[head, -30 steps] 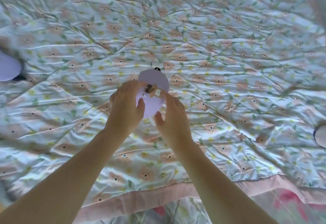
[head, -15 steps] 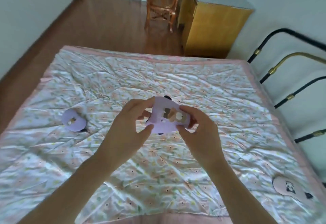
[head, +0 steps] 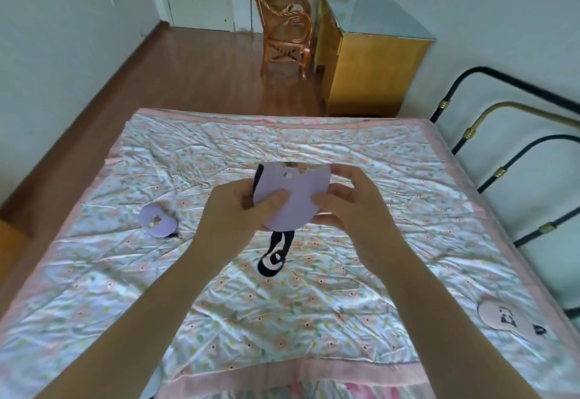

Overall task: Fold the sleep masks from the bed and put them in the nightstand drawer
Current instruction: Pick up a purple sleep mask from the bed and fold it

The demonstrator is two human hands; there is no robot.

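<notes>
Item: lilac sleep mask [head: 290, 199], folded, held above the bed [head: 314, 288] centre. Left hand [head: 233, 210] pinches its left edge, right hand [head: 348, 207] its right; black strap [head: 276, 254] dangles below. Both grips equally near.

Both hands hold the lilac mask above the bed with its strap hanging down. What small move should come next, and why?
Probably tuck the black strap behind the folded lilac mask: both the left hand and right hand already pinch it, but the strap dangles loose.
</notes>
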